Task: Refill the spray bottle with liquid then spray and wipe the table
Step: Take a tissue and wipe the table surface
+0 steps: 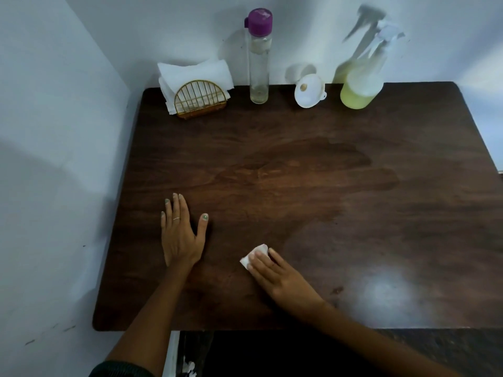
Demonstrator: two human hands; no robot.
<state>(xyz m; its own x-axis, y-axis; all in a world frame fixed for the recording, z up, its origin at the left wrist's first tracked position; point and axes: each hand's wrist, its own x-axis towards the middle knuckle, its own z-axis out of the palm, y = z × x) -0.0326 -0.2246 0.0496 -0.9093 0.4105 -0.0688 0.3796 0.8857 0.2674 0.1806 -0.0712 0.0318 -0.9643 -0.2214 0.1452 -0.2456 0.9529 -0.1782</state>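
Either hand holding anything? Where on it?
Right hand presses a folded tissue flat under its fingers. Left hand rests open on the table.

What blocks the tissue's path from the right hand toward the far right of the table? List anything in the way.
Nothing visible does. The right hand presses the tissue flat on the table, and the surface to its right is bare. The spray bottle and funnel stand at the far edge.
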